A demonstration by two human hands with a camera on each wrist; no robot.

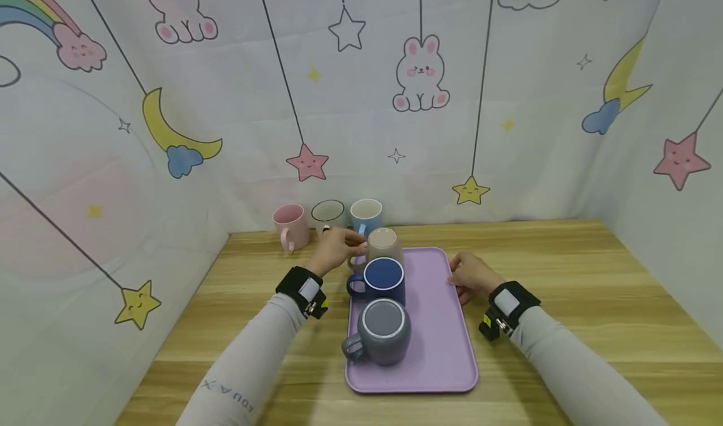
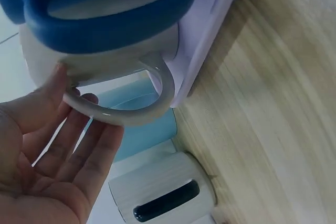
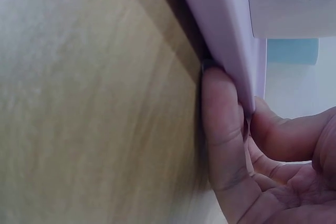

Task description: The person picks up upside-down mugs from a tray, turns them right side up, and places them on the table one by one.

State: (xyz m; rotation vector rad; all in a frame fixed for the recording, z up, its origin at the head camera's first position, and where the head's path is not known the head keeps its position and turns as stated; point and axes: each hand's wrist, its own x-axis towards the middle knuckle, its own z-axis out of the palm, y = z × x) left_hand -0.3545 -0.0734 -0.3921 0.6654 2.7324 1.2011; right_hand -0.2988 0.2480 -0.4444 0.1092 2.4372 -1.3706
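Note:
My left hand (image 1: pixel 334 248) is at the handle of an upside-down beige mug (image 1: pixel 384 243) at the far end of a lilac tray (image 1: pixel 437 338). In the left wrist view its thumb lies on the mug's side at the handle (image 2: pixel 167 85), with fingertips curled beneath the loop. On the tray's right rim, my right hand (image 1: pixel 473 274) pinches the edge, thumb above and a finger (image 3: pixel 220 124) underneath. A navy mug (image 1: pixel 390 288) and a grey mug (image 1: pixel 384 341) stand bottom-up nearer me in the same row, handles to the left.
Behind the tray, along the cloth wall (image 1: pixel 361 112), stand three upright mugs: a pink mug (image 1: pixel 295 230), a white mug with a dark rim (image 1: pixel 327 218) and a light blue mug (image 1: pixel 367 216). The wooden table (image 1: pixel 570 275) extends to both sides.

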